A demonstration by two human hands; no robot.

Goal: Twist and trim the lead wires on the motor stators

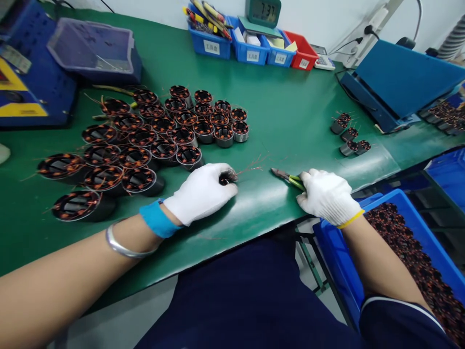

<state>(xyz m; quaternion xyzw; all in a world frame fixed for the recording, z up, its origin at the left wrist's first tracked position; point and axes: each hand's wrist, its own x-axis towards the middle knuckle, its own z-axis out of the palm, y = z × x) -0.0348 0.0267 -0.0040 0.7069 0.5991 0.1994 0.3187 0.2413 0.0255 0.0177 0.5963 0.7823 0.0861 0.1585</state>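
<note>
Left of the pliers (285, 177), wound coils (163, 125) stood grouped. Nearer the pliers, the left hand (203, 190) pinched one coil (228, 176), its loose wires (253, 167) extending toward the pliers. Right of the pliers' blades (278, 172), the right hand (327, 195) was wrapped around the handles (297, 182). Good practice called for a steady coil, separated wires and the left hand clear of the blades.

Green worktop (298, 104), glossy, loaded left, rear and right.
Copper-wound stators (164, 148) clustered left; smaller stator group (349, 148) standing right. Purple bin (105, 75) rear left; blue bins (210, 47), red bin (302, 51) and calculator (324, 62) along the wall.
</note>
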